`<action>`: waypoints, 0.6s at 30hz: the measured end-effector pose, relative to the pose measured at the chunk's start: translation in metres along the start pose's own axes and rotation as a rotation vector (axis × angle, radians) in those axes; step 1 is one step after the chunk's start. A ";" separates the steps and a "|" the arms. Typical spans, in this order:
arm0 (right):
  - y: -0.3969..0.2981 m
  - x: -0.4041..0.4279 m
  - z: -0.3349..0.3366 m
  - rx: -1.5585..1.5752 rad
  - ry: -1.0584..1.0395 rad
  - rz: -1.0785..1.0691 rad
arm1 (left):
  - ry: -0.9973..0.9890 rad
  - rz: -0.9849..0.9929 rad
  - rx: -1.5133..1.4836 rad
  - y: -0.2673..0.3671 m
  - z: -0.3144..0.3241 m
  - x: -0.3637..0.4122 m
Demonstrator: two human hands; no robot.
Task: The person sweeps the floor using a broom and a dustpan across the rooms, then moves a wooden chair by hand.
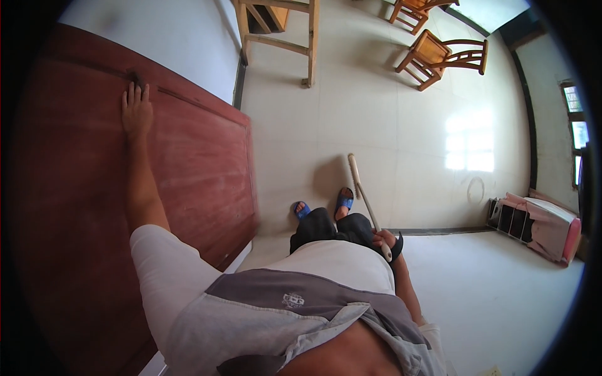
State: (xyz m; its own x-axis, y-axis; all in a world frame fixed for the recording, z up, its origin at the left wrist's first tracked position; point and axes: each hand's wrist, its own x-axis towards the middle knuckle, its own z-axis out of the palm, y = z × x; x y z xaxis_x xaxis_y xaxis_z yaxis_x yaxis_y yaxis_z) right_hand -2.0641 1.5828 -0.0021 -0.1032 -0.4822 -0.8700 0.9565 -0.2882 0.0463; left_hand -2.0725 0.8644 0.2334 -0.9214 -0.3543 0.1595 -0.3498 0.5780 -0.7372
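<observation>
My left arm is stretched out to a dark red panelled door (202,164). Against its surface lies my left hand (138,113), fingers extended, the tips at a dark door handle or lock (135,76). How far the fingertips reach around that fitting cannot be made out. By my right hip, my right hand (384,238) grips the lower end of a long-handled brush (369,204). The pale brush head points away from me, its bristles facing left, beside my right foot. A dark strap or band (399,246) shows at my right wrist.
A wooden frame (312,47) stands beside the wall beyond the door. Two wooden chairs (432,51) are at the far right. A pink-covered rack (548,225) leans or lies by the right wall. Blue slippers (344,201) are on my feet, on pale floor tiles (376,127).
</observation>
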 end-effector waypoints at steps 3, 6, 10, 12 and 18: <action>0.005 0.000 0.002 -0.016 0.049 -0.010 | 0.047 0.004 0.020 -0.005 0.006 0.001; 0.010 -0.006 0.011 0.004 0.063 -0.005 | 0.044 0.004 0.031 -0.009 0.009 0.004; 0.017 -0.011 0.018 -0.031 0.086 -0.032 | 0.010 0.006 0.009 -0.014 0.011 0.005; 0.015 -0.016 0.016 -0.044 0.071 -0.003 | -0.041 -0.015 -0.013 -0.010 0.011 0.004; 0.012 -0.013 0.035 -0.368 -0.001 0.006 | -0.095 -0.001 -0.131 -0.004 -0.033 -0.028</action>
State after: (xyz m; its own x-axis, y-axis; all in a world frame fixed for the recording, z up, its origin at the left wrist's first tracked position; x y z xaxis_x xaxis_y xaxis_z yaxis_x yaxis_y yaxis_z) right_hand -2.0604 1.5567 0.0263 -0.0970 -0.4840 -0.8697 0.9913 0.0312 -0.1279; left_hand -2.0512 0.8962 0.2533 -0.9033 -0.4189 0.0930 -0.3753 0.6663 -0.6444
